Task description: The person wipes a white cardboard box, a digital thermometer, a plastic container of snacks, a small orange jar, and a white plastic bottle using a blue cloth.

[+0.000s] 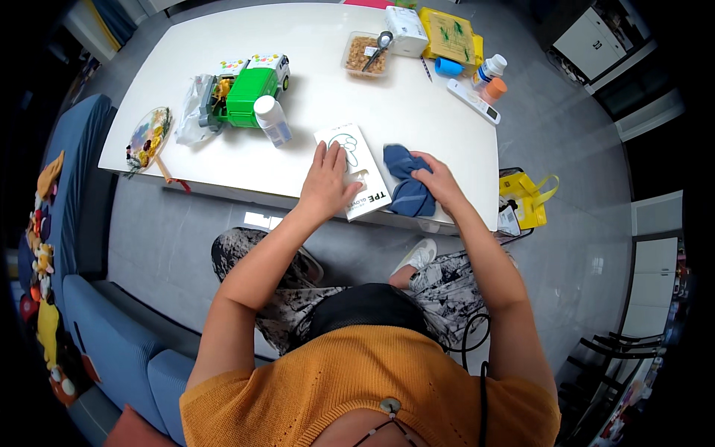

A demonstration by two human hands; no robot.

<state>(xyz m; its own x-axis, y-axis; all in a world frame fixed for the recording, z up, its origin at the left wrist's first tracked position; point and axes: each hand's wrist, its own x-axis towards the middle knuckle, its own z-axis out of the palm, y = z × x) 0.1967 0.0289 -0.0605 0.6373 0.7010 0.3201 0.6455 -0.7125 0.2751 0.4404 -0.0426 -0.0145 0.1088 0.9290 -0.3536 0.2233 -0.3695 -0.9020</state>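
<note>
My left hand lies flat with fingers apart on a flat white glove box, which has a line drawing and dark lettering. The box rests at a slant near the table's front edge. To its right, my right hand grips a bunched dark blue cloth with lighter stripes by its right side. The cloth rests on the tabletop, and its folds hide some of my fingertips. A white-capped bottle stands to the left of the box.
On the white table, a green toy truck, clear plastic bag and decorated round fan lie left. A food tub, tissue pack and white remote sit toward the far right. A yellow bag stands beyond the right edge.
</note>
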